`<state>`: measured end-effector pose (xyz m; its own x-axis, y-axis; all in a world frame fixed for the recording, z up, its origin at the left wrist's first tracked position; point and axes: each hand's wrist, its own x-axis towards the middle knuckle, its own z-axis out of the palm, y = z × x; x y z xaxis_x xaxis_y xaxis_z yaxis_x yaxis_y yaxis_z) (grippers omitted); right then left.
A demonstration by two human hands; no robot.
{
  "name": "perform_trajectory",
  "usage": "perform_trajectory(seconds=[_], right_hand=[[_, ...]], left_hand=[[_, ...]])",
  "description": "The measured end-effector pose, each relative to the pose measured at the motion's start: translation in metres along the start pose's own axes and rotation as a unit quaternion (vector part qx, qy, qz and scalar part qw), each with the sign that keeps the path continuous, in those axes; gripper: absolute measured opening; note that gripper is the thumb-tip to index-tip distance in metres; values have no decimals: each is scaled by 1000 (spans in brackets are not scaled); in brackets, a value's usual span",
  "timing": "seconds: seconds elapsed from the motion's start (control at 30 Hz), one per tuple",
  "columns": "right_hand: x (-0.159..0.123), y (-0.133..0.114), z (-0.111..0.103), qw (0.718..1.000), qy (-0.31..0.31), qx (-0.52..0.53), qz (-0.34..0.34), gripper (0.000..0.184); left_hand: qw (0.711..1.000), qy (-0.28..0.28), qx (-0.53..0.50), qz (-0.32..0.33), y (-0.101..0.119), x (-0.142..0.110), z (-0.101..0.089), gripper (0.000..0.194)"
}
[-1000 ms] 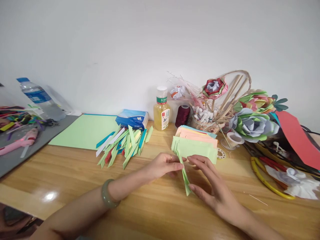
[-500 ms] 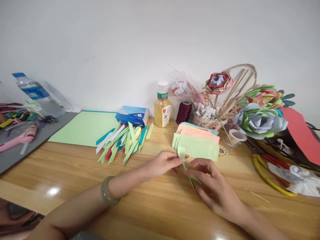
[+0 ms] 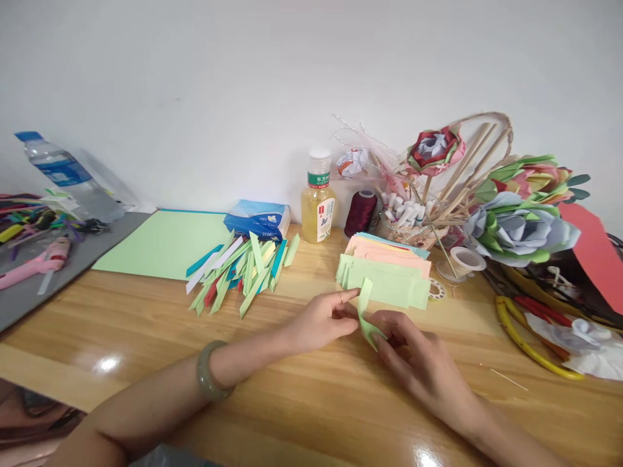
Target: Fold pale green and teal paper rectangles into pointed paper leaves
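A narrow light-green paper strip (image 3: 364, 310) stands curved between my two hands. Its lower part is pinched between the thumb and fingers of my right hand (image 3: 418, 357). My left hand (image 3: 324, 321) reaches in from the left, thumb and index finger apart, fingertips against or just behind the strip's left edge; the exact contact is hidden. Just behind the strip lies a stack of cut paper rectangles (image 3: 384, 279), green in front, with peach and blue ones behind. To the left is a heap of folded paper strips (image 3: 250, 272), mostly green, with some white, blue and red.
A large green sheet (image 3: 160, 243), a blue tissue pack (image 3: 257, 219) and a drink bottle (image 3: 318, 201) line the back. Maroon thread (image 3: 360, 213) and paper flowers (image 3: 523, 227) stand right of them. Yellow-handled scissors (image 3: 511, 337) lie right; a pink glue gun (image 3: 41, 263) lies left.
My left thumb has come off the front of the strip. The right hand now pinches the strip's lower part, and more of its curved length shows. The view has shifted slightly.
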<state>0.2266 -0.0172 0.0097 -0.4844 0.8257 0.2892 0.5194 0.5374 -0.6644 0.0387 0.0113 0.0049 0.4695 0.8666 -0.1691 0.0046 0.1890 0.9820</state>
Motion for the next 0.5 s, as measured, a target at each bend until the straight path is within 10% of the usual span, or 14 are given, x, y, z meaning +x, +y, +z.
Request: perform_trajectory(seconds=[0.37,0.5], right_hand=[[4,4,4,996,-17,27,79,23],[4,11,5,991,63,-117,-8,44]], left_hand=[[998,-7,4,58,-7,3,2,41],[997,5,26,68,-12,5,-1,35]])
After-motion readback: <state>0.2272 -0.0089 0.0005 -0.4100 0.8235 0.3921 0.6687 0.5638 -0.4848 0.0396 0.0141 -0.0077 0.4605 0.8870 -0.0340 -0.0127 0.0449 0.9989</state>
